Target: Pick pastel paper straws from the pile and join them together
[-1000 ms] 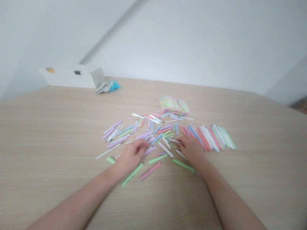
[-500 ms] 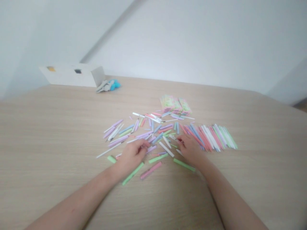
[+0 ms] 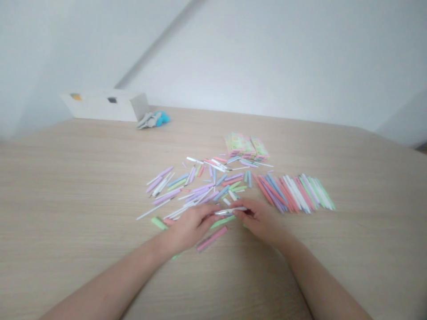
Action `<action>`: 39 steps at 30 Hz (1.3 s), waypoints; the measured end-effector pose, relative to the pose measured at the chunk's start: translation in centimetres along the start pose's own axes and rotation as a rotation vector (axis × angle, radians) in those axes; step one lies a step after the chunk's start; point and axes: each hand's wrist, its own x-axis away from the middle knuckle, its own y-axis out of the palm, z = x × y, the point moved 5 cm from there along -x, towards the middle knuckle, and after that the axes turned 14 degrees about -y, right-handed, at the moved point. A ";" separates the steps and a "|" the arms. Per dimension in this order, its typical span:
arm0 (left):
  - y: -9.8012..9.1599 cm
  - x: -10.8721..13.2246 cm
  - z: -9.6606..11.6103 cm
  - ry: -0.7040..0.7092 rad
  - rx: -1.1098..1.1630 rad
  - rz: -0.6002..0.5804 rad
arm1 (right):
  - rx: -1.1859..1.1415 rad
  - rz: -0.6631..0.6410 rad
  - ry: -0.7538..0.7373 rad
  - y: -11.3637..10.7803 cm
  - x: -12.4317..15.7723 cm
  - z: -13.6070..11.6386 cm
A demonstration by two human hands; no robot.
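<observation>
Many pastel pen parts, tubes and caps (image 3: 200, 184), lie scattered on a light wooden table (image 3: 66, 178). My left hand (image 3: 190, 226) and my right hand (image 3: 260, 220) meet just in front of the pile. Between their fingertips they hold a thin white pen piece (image 3: 230, 210) level above the table, each hand pinching one end. A pink tube (image 3: 211, 238) and a green tube (image 3: 223, 221) lie right under the hands. To the right, a neat row of sorted pens (image 3: 295, 192) lies side by side.
Packs in green and pink wrapping (image 3: 246, 146) sit behind the pile. A white cardboard box (image 3: 106, 106) stands at the far left edge by the wall, with a blue and grey cloth bundle (image 3: 154, 119) beside it.
Both hands drew back from the pile and came together. They now hold a white pen piece between them, where before each hand was picking among the loose parts.
</observation>
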 end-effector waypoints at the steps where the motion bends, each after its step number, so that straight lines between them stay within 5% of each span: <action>1: 0.1 0.0 0.0 0.004 -0.028 -0.002 | -0.032 0.001 0.020 0.1 0.1 0.1; 8: 0.4 0.2 0.0 -0.003 -0.172 0.019 | -0.466 0.064 0.048 0.2 0.0 0.3; 25: 0.3 0.3 0.3 0.021 -0.152 0.043 | -0.863 0.140 0.197 1.1 0.4 1.7; 29: -0.8 0.1 0.3 -0.032 -0.065 0.078 | -0.814 0.239 0.166 0.5 0.1 2.0; 34: -3.7 -0.3 -1.1 -0.194 0.065 0.340 | -0.542 0.375 0.132 -0.8 -0.1 2.3; 39: -4.1 -0.7 -2.1 -0.244 0.146 0.369 | -0.018 0.261 0.056 -1.0 -0.3 0.8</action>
